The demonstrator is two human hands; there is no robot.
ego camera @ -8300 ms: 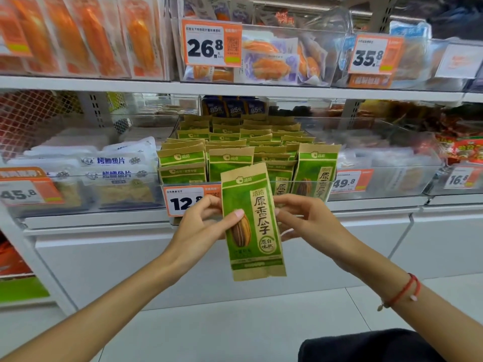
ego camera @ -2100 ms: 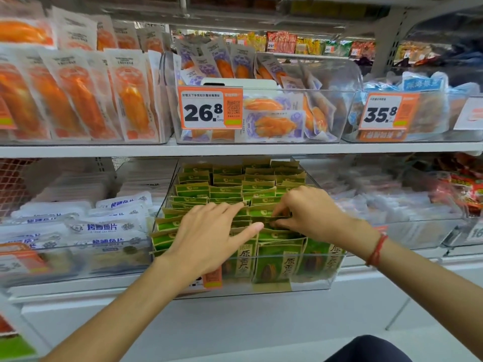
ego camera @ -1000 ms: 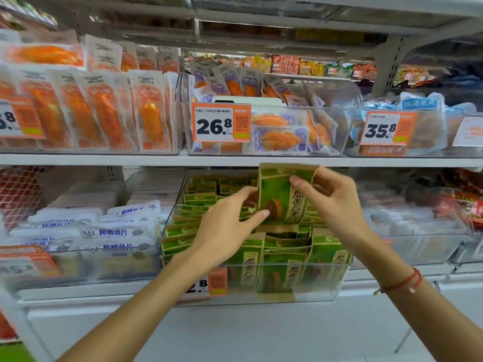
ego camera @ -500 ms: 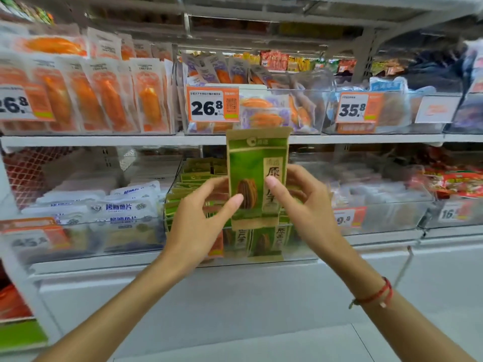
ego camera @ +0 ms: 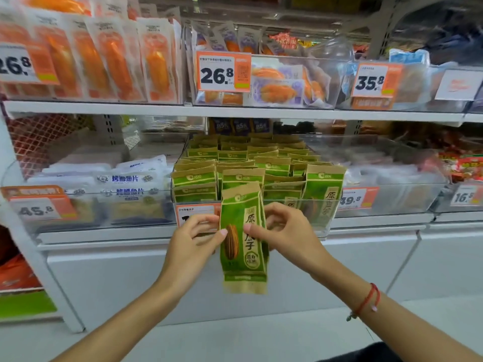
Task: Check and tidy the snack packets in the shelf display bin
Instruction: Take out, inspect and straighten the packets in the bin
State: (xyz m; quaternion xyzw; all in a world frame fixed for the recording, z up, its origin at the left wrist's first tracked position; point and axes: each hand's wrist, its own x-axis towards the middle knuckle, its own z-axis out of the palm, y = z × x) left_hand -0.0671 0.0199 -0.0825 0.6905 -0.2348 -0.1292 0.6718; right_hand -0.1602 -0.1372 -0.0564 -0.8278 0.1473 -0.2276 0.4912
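Green packet held upright below bin, pinched at its edges by left hand and right hand. Check underway; returning it and straightening rows remain.

A green and kraft-brown snack packet held upright in front of a clear display bin.

The packet shows a striped sunflower seed and Chinese lettering, front facing out, just below the bin's front wall. Rows of matching packets stand upright inside the bin on the middle shelf.
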